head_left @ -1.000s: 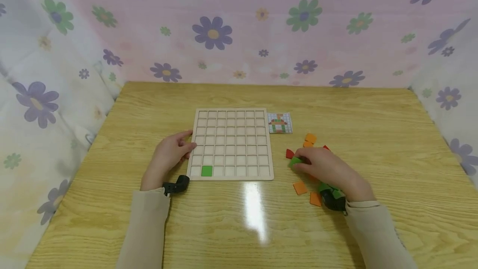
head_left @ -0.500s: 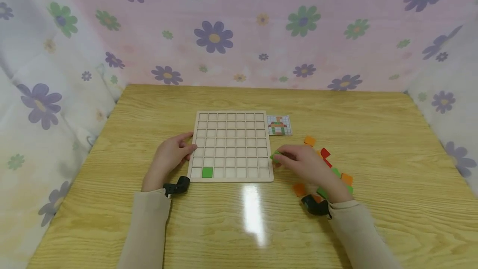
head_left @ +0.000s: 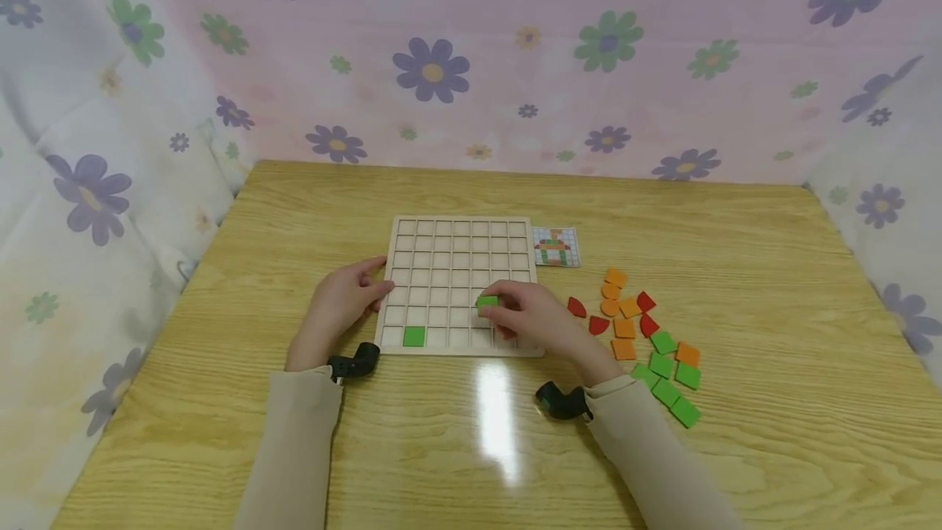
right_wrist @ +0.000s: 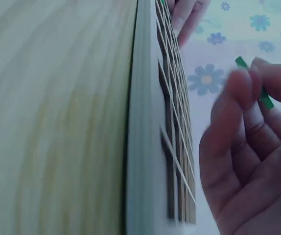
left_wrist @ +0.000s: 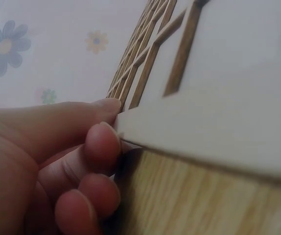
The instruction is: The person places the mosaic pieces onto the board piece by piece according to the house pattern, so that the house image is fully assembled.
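Note:
A wooden grid board (head_left: 459, 352) lies on the table, with one green tile (head_left: 414, 336) set in its bottom row. My left hand (head_left: 340, 301) holds the board's left edge, thumb and fingertips at the rim (left_wrist: 179, 127) in the left wrist view. Between thumb and fingers, my right hand (head_left: 533, 313) pinches a green square tile (head_left: 486, 301) over the lower right part of the grid. Seen from the right wrist, this thin tile (right_wrist: 267, 99) is raised clear of the board's surface (right_wrist: 148, 147).
A small pattern card (head_left: 557, 247) lies against the board's upper right side. Right of the board are loose orange squares (head_left: 623, 349), red quarter-round pieces (head_left: 577, 307) and several green squares (head_left: 666, 393). Flowered cloth (head_left: 515, 64) hangs behind the table.
My right hand has carried the green tile left from the loose pieces to above the board, uncovering the pieces. My left hand stays at the board's edge.

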`<state>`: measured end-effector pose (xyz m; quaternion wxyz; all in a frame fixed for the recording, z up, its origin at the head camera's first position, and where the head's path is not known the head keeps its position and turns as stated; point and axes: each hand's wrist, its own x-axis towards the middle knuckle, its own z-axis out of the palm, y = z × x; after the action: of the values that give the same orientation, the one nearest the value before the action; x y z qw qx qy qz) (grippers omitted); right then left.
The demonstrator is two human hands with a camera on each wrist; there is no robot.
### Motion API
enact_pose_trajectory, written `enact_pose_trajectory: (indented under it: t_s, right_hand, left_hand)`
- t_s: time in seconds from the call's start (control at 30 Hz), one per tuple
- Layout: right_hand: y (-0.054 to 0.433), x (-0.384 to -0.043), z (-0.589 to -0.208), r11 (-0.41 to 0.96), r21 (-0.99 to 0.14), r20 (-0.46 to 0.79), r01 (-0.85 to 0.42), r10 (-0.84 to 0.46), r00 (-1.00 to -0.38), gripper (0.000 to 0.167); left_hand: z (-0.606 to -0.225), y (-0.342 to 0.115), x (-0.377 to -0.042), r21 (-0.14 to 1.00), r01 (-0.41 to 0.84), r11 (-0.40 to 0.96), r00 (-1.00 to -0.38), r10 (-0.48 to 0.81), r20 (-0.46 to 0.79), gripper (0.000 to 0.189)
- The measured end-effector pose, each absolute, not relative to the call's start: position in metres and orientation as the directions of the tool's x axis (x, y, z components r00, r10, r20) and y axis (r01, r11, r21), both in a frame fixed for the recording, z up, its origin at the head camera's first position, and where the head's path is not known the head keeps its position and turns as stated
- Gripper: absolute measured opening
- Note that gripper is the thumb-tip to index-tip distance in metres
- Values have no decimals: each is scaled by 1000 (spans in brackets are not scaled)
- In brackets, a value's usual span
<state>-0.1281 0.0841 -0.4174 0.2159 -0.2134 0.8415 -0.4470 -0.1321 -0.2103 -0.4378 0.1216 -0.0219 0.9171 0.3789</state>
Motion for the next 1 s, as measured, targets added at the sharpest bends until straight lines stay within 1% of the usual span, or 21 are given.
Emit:
enact_pose_trajectory:
  t_s: [0.37,0.5,0.67,0.8,0.9,1.0]
  right_hand:
    - [47,-134,-426,459,-881,-186,-116,-560,-808,27]
    - [38,-137,-427,431,-897,-181,-98,-559,-809,25]
    - [28,-144,-432,394,-918,-170,-41,-486,-857,24]
    - [20,-148,-434,321,-947,-160,25,-402,-901,25]
    - [14,-149,-436,311,-950,-142,25,-358,-923,23]
    - [7,-146,-440,318,-948,-130,15,-343,-930,21]
  left_hand:
    - [-438,-211,-131,689,-140,711,-970,43,-241,53]
    - [-439,-209,-133,690,-134,711,-971,47,-237,53]
    - [-440,-208,-133,690,-132,712,-970,50,-238,52]
    - [-441,-208,-134,697,-130,705,-973,44,-226,52]
    - [-440,-208,-134,700,-128,703,-975,41,-218,52]
    - [-439,-209,-133,692,-123,712,-976,39,-213,51]
